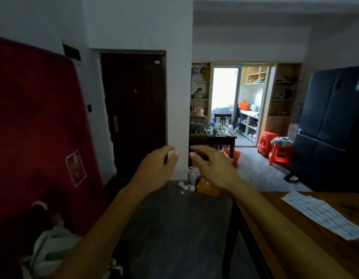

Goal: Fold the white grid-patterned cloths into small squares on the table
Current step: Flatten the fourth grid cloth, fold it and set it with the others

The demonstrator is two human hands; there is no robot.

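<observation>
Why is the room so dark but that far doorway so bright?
In the head view, daylight floods the far doorway until it washes out white, so the camera leaves the near room dim; the left hand and right hand are smeared by motion, and the grid cloth looks soft.

Cloth [323,215] cut off by right edge, far end unseen; surface [291,238] runs out of frame right and bottom; both hands [157,168] [211,167] motion-blurred, fingertips soft; floor scraps [186,187] too small to identify; shelf items [198,93] unreadable
</observation>
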